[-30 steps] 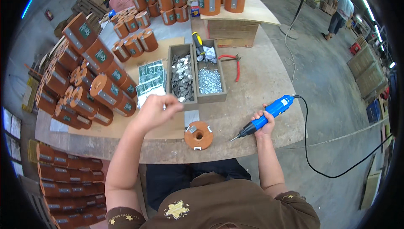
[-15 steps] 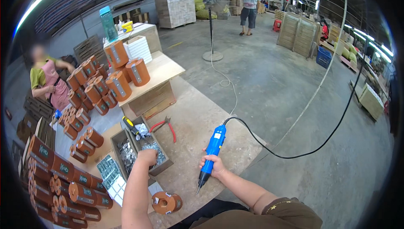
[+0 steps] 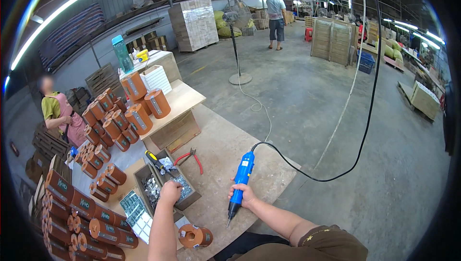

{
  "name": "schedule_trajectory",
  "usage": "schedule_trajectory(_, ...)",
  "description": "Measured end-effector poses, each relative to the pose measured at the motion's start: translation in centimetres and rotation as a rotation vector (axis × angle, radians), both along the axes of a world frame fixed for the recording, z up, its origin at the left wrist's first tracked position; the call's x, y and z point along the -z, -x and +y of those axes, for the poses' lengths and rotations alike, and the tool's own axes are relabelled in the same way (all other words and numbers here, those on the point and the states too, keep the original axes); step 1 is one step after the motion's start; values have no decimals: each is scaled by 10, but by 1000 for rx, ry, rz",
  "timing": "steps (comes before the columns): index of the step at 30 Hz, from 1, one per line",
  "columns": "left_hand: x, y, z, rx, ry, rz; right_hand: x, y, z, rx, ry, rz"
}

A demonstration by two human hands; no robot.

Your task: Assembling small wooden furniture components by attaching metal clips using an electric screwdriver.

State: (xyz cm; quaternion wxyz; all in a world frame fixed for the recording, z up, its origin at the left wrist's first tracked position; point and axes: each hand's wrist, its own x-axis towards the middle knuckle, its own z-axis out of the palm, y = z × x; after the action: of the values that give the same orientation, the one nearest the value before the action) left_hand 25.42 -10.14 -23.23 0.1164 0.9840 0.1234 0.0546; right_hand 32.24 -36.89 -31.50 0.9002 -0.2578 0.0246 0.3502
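Note:
My right hand [image 3: 244, 195] is wrapped round a blue electric screwdriver [image 3: 244, 169], its bit pointing down just over the bench and a black cord running from its top. At the wooden parts box [image 3: 190, 199], my left hand [image 3: 170, 193] reaches in with fingers pinched together over the compartment of small screws [image 3: 184, 182]. Whatever those fingertips hold is too small to make out. Flat metal pieces [image 3: 151, 189] fill the compartment to the left. Near my body lies a round brown block [image 3: 203, 236] with a hole through its middle.
Red-handled pliers [image 3: 200, 167] and a yellow-black screwdriver [image 3: 151, 156] lie by the box. Brown cylinders [image 3: 99, 208] are stacked at left, beside label sheets [image 3: 133, 206]. A raised wooden stand [image 3: 180, 98] holds more cylinders. A co-worker [image 3: 62, 112] stands far left; a fan [image 3: 234, 45] stands beyond.
The whole view has shifted slightly, so the bench sits lower. My left hand stays at the screw compartment, and my right hand keeps hold of the electric screwdriver. The screwdriver's cord has swung left.

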Motion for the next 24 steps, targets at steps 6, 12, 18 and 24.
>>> schedule_trajectory(6, -44, 35, -33, -55, 108, -386, 2, -4, 1, -39, -24, 1)
schedule_trajectory(12, -73, 126, -70, -6, 686, -606, -18, 8, 6, 54, 57, -4)
schedule_trajectory(18, -61, 203, -117, -158, 1566, -719, -107, 40, 5, 101, -93, -275)
schedule_trajectory(24, -21, 226, -155, -193, 2076, -770, -170, 95, 6, 133, -379, -530)
